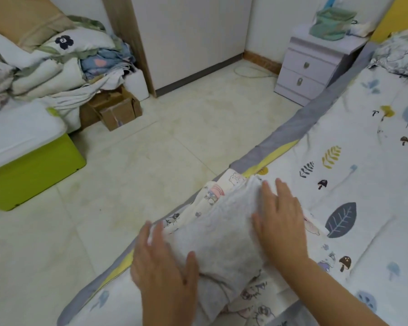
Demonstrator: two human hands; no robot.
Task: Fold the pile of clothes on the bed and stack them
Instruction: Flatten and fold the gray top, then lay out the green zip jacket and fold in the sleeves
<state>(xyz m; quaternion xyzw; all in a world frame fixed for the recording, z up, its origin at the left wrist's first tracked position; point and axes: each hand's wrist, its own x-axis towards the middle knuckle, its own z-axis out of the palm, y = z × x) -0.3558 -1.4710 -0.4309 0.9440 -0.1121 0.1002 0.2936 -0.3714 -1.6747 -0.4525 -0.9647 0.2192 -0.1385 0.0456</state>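
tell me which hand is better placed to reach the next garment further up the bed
Right, probably: the right hand lies on the white folded garment's bed side, while the left hand is at the floor-side edge.

Open bed cover lies right of the folded stack.

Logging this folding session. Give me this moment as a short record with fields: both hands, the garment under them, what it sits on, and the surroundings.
left hand: left hand, fingers straight, flat on the near left end of the white fleecy garment
right hand: right hand, fingers straight, pressing the garment's right side
garment state: folded into a long bundle
underneath: cartoon-print clothes, at the edge of the bed
bed: leaf-and-mushroom print bedspread with grey border
surroundings: tiled floor, lilac nightstand, cardboard box, heap of bedding at left
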